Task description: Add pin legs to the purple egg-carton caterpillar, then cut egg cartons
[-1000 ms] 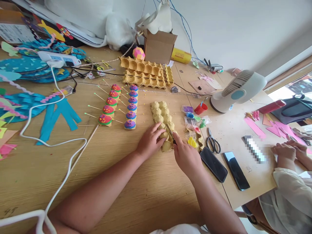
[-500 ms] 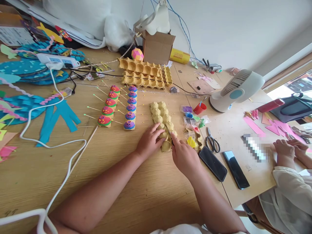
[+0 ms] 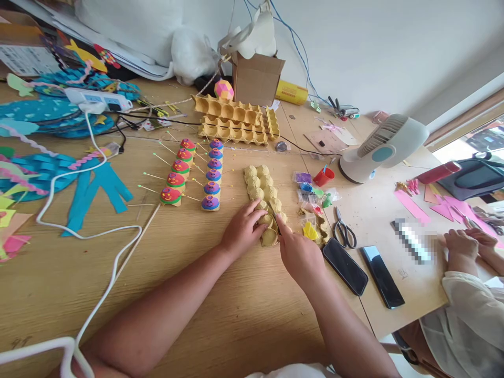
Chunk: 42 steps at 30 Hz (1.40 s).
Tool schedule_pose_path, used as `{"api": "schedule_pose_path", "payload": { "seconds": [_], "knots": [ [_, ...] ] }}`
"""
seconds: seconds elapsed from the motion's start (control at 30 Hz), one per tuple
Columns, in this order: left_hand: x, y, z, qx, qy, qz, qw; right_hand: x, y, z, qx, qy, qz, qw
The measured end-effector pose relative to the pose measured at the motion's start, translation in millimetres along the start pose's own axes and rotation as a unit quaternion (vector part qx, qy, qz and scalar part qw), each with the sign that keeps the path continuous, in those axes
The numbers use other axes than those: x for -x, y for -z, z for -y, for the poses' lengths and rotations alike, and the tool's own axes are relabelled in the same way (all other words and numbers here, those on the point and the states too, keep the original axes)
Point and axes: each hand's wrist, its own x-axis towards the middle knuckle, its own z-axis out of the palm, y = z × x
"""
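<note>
A strip of bare yellow egg-carton cups (image 3: 263,195) lies on the wooden table (image 3: 220,304), running away from me. My left hand (image 3: 242,229) presses down on its near end, fingers curled over the cups. My right hand (image 3: 297,253) is closed in a pinch at the carton's near right edge, gripping a small dark-tipped tool I cannot name. Two rows of painted carton caterpillars with pins, one red-green (image 3: 176,174) and one blue-purple (image 3: 213,174), stand to the left.
Scissors (image 3: 344,230), two dark phones (image 3: 345,266) (image 3: 382,276), small paint bags (image 3: 311,194), a red cup (image 3: 324,176) and a white fan (image 3: 384,147) lie right. Stacked egg trays (image 3: 235,121) and a cardboard box (image 3: 255,79) stand behind. A white cable (image 3: 92,247) crosses left. Another person's hands (image 3: 462,244) work at far right.
Both hands stay on the carton's near end; my right hand has shifted slightly left and nearer. The view has drifted a little.
</note>
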Motion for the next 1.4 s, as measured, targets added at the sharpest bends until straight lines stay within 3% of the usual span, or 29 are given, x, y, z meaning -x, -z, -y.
{"api": "schedule_pose_path", "payload": {
  "seconds": [0.33,1.4],
  "knots": [
    [-1.0,0.7,-1.8,0.016,0.012,0.004,1.0,0.3,-7.3,9.5,0.074,0.003,-0.026,0.997],
    [0.5,-3.0,0.8,0.008,0.013,0.007,1.0,-2.6,-1.6,5.7,0.054,0.0,-0.006,0.999]
  ]
}}
